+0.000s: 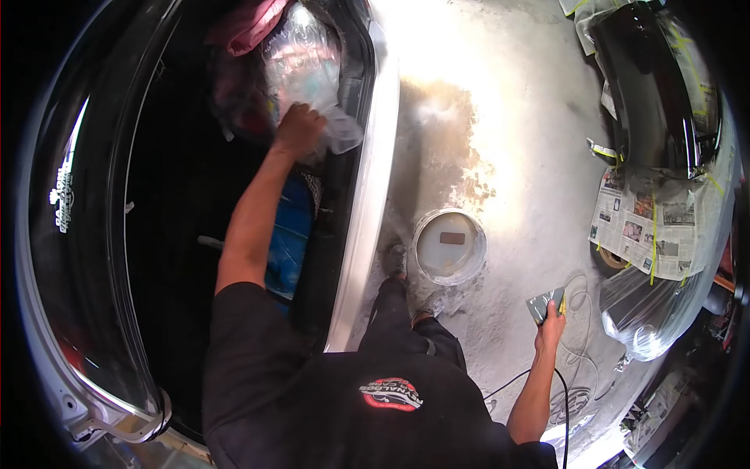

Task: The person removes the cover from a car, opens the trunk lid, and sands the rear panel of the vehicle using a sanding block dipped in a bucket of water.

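Note:
My left hand (300, 131) reaches into the car's open trunk, its fingers closed on a crumpled clear plastic bag (303, 59). What the bag holds is hard to make out. A dark pink cloth (248, 25) lies beside it, and a blue item (289, 238) rests deeper in the trunk, partly behind my forearm. Out to the right, over the floor, my right hand (550, 327) grips a flat grey square piece (543, 305) with a yellow edge. Its exact kind cannot be told.
A white bucket (478, 270) of cloudy liquid with a brown block (451, 238) stands by my feet. The white bumper edge (367, 211) runs beside me. At right are newspaper-masked (676, 242) dark car panels (644, 78). A black cable (564, 391) and a thin cord (580, 313) trail nearby.

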`<action>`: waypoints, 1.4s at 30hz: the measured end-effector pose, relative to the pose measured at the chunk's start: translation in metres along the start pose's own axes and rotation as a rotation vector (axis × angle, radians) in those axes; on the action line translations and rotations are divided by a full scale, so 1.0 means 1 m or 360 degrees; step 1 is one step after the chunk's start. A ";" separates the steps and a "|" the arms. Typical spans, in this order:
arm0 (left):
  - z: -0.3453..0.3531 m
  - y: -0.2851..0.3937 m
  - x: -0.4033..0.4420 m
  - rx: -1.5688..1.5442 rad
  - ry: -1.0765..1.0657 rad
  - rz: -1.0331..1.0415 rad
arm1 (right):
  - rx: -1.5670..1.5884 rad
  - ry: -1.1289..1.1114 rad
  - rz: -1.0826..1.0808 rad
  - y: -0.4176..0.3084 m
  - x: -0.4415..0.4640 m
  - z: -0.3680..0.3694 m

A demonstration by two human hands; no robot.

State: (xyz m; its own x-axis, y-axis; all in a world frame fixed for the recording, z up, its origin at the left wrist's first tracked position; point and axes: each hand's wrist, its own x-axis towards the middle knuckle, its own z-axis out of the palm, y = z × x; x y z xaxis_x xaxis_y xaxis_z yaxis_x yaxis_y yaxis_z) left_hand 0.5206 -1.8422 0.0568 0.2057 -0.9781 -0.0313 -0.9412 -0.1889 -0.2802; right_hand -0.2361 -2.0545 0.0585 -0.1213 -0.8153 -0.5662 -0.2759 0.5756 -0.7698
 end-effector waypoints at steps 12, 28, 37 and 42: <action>0.071 0.008 -0.092 -0.0340 -0.0363 -0.0506 | -0.0180 -0.0170 -0.0080 -0.021 0.016 0.059; -0.330 -0.015 -0.129 -0.0486 0.0744 -0.1203 | -0.0069 -0.0394 -0.0062 -0.036 0.030 0.121; -0.716 -0.007 -0.282 0.2347 0.1467 -0.0513 | 0.0582 -0.0520 -0.0052 -0.098 0.137 0.215; -0.784 -0.027 -0.336 0.2575 0.1140 -0.1405 | -0.0261 -0.0490 -0.0754 -0.163 0.156 0.257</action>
State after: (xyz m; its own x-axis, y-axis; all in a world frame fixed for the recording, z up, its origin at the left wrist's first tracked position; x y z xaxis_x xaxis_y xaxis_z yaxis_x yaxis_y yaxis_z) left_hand 0.2661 -1.5764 0.8273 -0.1182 -0.6010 0.7904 0.5103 -0.7197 -0.4709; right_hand 0.0351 -2.2590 0.0195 0.3268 -0.9115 -0.2497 -0.3792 0.1155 -0.9181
